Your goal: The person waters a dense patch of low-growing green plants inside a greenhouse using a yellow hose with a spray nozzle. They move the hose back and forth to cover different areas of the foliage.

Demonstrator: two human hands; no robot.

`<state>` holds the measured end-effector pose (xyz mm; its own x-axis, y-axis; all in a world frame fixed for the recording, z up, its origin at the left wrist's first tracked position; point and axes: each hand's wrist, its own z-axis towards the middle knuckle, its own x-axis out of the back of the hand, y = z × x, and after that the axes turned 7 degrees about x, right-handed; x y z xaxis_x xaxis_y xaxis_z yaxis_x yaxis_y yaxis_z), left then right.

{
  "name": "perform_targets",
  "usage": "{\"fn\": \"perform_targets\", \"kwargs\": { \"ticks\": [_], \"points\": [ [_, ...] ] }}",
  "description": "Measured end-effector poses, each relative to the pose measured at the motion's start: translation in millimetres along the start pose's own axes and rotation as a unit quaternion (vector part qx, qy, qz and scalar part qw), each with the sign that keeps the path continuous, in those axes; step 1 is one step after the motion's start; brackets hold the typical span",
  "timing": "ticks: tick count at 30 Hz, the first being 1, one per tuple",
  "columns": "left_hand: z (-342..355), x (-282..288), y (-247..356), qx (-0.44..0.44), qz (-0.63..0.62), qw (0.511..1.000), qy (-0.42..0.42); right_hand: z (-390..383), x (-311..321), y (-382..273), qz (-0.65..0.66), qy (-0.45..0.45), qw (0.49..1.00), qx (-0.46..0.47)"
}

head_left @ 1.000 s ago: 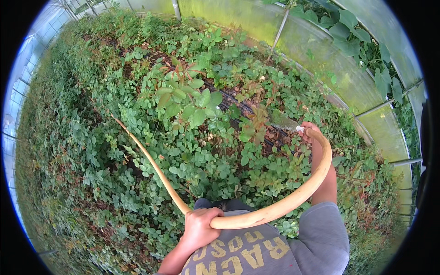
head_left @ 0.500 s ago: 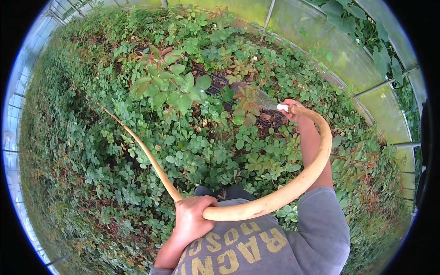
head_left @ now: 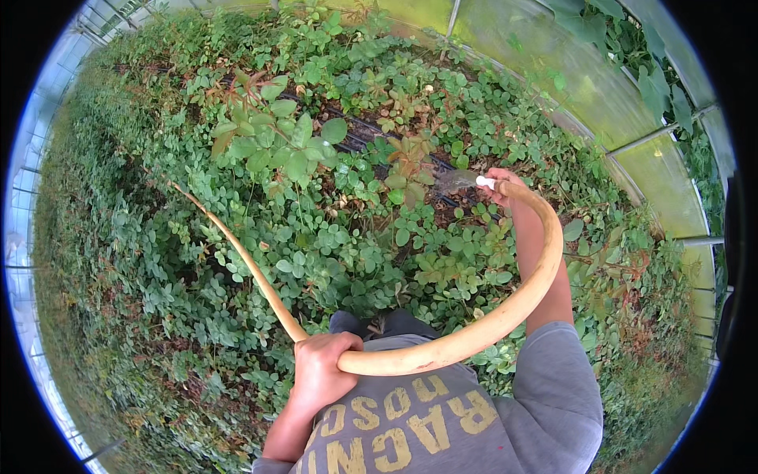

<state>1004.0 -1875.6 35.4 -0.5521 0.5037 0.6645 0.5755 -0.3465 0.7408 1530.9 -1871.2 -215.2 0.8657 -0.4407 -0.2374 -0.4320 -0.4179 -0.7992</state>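
Note:
A thick tan hose (head_left: 450,347) curves in a wide loop in front of my body. My left hand (head_left: 324,367) is wrapped round it near my waist, and the hose's other length runs off to the far left among the plants. Farther out on the right, my right hand (head_left: 502,175) grips the hose's end, its fingers partly hidden behind the hose. A short white nozzle (head_left: 485,182) sticks out there, pointing left. From it a fan of water (head_left: 455,182) sprays toward reddish young leaves (head_left: 412,162) and the soil beneath.
Low green leafy plants spread all around, with a taller shoot (head_left: 288,142) rising at the upper middle. Black irrigation pipes (head_left: 359,130) lie on the soil between them. A translucent greenhouse wall (head_left: 545,63) with metal bars curves along the far right, with large leaves (head_left: 654,87) behind it.
The water spray looks shorter than before. My left hand and the hose near it have shifted slightly left, while the right hand stays nearly in place. The plants sit a little farther left in view.

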Motion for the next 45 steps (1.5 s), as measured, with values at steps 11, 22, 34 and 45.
{"fn": "perform_targets", "kwargs": {
  "ticks": [11, 22, 34, 45],
  "points": [
    [-4.6, -9.6, -4.9, 0.003, -0.001, 1.0, -0.009, -36.1, 37.9, 28.2, -0.079, 0.187, 0.977, -0.07],
    [-19.5, -3.8, -11.3, 0.015, -0.011, 1.0, 0.016, -43.7, 3.2, 13.3, -0.109, 0.192, 0.972, -0.075],
    [-25.9, 31.5, -46.4, -0.025, -0.086, 0.995, -0.048, -121.6, -44.4, -38.5, -0.212, 0.161, 0.959, -0.091],
    [-41.4, 58.7, -84.9, -0.084, -0.125, 0.982, -0.114, -224.7, -61.1, -3.9, -0.052, 0.353, 0.934, -0.005]
  ]
}}
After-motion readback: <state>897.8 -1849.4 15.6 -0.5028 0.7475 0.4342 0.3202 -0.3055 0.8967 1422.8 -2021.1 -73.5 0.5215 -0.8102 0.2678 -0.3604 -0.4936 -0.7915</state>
